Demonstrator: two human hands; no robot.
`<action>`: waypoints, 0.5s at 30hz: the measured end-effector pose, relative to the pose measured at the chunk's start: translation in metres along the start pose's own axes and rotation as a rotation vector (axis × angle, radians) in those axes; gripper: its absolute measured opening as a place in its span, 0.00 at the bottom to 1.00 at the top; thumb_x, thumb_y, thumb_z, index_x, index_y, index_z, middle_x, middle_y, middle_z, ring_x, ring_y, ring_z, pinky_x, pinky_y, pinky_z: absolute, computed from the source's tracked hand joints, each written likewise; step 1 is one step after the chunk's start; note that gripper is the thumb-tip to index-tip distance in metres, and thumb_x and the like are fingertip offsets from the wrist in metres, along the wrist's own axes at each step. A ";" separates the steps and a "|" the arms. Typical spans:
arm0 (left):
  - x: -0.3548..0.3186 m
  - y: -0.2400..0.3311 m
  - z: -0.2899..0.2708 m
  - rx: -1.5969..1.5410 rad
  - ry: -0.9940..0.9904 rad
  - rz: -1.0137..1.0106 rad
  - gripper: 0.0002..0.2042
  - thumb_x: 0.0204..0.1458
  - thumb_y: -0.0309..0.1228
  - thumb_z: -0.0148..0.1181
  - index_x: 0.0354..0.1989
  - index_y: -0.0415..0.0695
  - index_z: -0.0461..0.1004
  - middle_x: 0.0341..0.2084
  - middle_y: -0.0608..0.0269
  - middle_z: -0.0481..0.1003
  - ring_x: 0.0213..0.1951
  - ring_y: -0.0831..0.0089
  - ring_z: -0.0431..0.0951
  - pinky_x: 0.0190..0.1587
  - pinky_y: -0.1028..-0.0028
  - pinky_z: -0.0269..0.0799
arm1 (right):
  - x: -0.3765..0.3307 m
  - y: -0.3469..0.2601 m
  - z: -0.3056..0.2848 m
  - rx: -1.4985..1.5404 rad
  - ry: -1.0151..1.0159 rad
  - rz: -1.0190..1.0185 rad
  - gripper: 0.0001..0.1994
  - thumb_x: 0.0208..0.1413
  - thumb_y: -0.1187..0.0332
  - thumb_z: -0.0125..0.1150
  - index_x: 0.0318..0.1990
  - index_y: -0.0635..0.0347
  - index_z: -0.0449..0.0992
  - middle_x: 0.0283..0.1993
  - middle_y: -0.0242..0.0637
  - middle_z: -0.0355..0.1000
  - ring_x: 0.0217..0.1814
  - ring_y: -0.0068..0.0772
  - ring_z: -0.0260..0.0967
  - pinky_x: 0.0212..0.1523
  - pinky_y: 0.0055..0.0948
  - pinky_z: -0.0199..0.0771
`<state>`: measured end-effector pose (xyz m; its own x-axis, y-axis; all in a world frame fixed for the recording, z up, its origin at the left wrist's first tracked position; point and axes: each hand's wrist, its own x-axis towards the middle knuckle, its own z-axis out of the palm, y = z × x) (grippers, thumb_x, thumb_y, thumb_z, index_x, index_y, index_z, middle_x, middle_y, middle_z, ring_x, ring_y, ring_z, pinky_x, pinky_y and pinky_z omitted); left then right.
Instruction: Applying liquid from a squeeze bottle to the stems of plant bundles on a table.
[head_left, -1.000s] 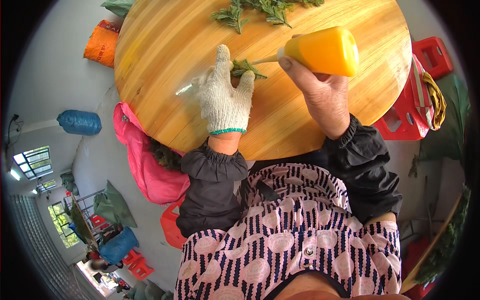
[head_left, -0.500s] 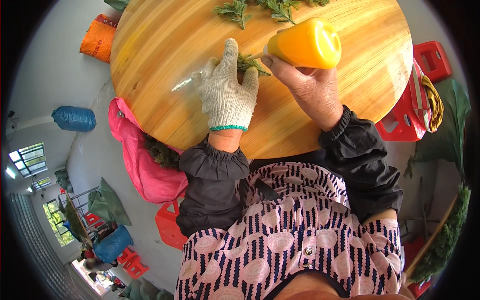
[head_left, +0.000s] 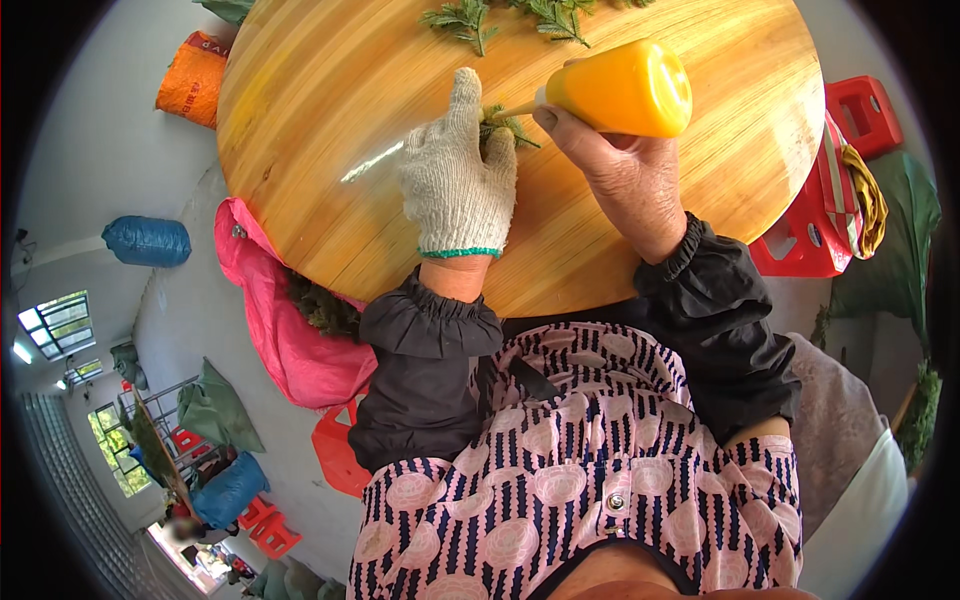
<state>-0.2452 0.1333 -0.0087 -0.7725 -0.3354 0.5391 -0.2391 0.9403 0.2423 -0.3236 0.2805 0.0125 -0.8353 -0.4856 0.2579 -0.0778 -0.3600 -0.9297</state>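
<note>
My left hand (head_left: 455,180), in a white knitted glove with a green cuff edge, rests on the round wooden table (head_left: 330,110). Its index finger points away, and a small green conifer sprig (head_left: 508,126) sits between that finger and the thumb. Part of the sprig is hidden by the glove. My bare right hand (head_left: 632,180) grips a yellow squeeze bottle (head_left: 630,88) tilted almost onto its side. The bottle's thin nozzle (head_left: 518,109) points left, with its tip at the sprig.
More conifer sprigs (head_left: 560,18) lie at the table's far edge. A pink sack (head_left: 265,310) with greenery hangs by the left side. Red stools (head_left: 865,118) stand at the right. Brownish-grey cloth (head_left: 840,430) is at lower right; an orange sack (head_left: 193,80) is at far left.
The bottle has shifted slightly right, showing more of its nozzle. My left hand has barely moved, its fingers closer together. Brownish-grey and pale cloth has come into view at lower right.
</note>
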 end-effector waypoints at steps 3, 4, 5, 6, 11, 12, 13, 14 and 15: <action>-0.001 -0.003 -0.002 -0.057 -0.053 -0.054 0.30 0.52 0.33 0.67 0.66 0.42 0.69 0.38 0.52 0.82 0.41 0.52 0.80 0.50 0.55 0.73 | -0.001 -0.002 0.002 -0.027 -0.009 -0.016 0.13 0.55 0.77 0.71 0.47 0.66 0.78 0.43 0.33 0.80 0.46 0.24 0.78 0.47 0.24 0.78; -0.001 -0.003 -0.003 -0.055 -0.054 -0.054 0.30 0.52 0.33 0.67 0.66 0.42 0.69 0.38 0.52 0.82 0.41 0.52 0.80 0.50 0.55 0.73 | -0.001 -0.003 0.003 -0.046 -0.016 -0.026 0.13 0.55 0.77 0.71 0.47 0.66 0.79 0.43 0.34 0.80 0.45 0.25 0.79 0.47 0.24 0.78; -0.002 -0.004 -0.003 -0.047 -0.045 -0.043 0.30 0.52 0.33 0.67 0.65 0.42 0.69 0.38 0.52 0.82 0.41 0.52 0.80 0.50 0.55 0.73 | -0.001 -0.003 0.004 -0.046 -0.016 -0.025 0.13 0.55 0.77 0.71 0.47 0.66 0.79 0.43 0.34 0.80 0.45 0.25 0.79 0.47 0.24 0.78; -0.003 -0.005 -0.003 -0.040 -0.036 -0.032 0.30 0.52 0.33 0.67 0.65 0.42 0.69 0.38 0.53 0.82 0.41 0.52 0.80 0.49 0.55 0.73 | -0.002 -0.003 0.004 -0.071 -0.008 -0.043 0.13 0.54 0.77 0.71 0.47 0.66 0.79 0.43 0.34 0.80 0.45 0.24 0.79 0.47 0.24 0.78; -0.003 -0.004 -0.003 -0.053 -0.047 -0.055 0.30 0.51 0.31 0.68 0.65 0.44 0.70 0.39 0.56 0.83 0.40 0.55 0.80 0.48 0.57 0.75 | -0.004 -0.006 0.001 -0.102 0.004 -0.062 0.13 0.54 0.77 0.71 0.46 0.66 0.79 0.43 0.34 0.80 0.45 0.24 0.79 0.47 0.24 0.78; -0.003 -0.004 -0.003 -0.040 -0.054 -0.063 0.30 0.51 0.30 0.68 0.66 0.45 0.71 0.39 0.59 0.84 0.39 0.58 0.80 0.48 0.59 0.77 | -0.005 -0.008 0.000 -0.103 0.006 -0.030 0.13 0.54 0.77 0.71 0.46 0.66 0.79 0.43 0.34 0.80 0.45 0.24 0.79 0.47 0.24 0.78; -0.003 -0.004 -0.003 -0.041 -0.055 -0.063 0.30 0.51 0.30 0.68 0.66 0.45 0.71 0.39 0.59 0.84 0.39 0.58 0.80 0.48 0.59 0.77 | -0.006 -0.009 0.000 -0.103 0.008 0.001 0.13 0.54 0.77 0.72 0.46 0.67 0.79 0.43 0.34 0.80 0.46 0.24 0.79 0.47 0.24 0.78; -0.003 -0.005 -0.002 -0.041 -0.046 -0.055 0.30 0.51 0.29 0.68 0.66 0.45 0.71 0.39 0.59 0.84 0.39 0.59 0.80 0.48 0.59 0.77 | -0.007 -0.010 0.000 -0.102 0.008 0.001 0.13 0.54 0.77 0.72 0.46 0.67 0.79 0.43 0.34 0.80 0.46 0.24 0.79 0.47 0.24 0.78; -0.003 -0.005 -0.002 -0.041 -0.037 -0.048 0.30 0.51 0.29 0.68 0.66 0.45 0.71 0.39 0.59 0.84 0.39 0.59 0.80 0.48 0.59 0.77 | -0.008 -0.011 0.000 -0.115 0.014 -0.012 0.12 0.54 0.77 0.71 0.46 0.67 0.79 0.43 0.34 0.80 0.46 0.24 0.79 0.48 0.25 0.78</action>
<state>-0.2404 0.1295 -0.0104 -0.7819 -0.3770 0.4965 -0.2528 0.9197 0.3002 -0.3164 0.2881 0.0208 -0.8413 -0.4702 0.2666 -0.1494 -0.2716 -0.9507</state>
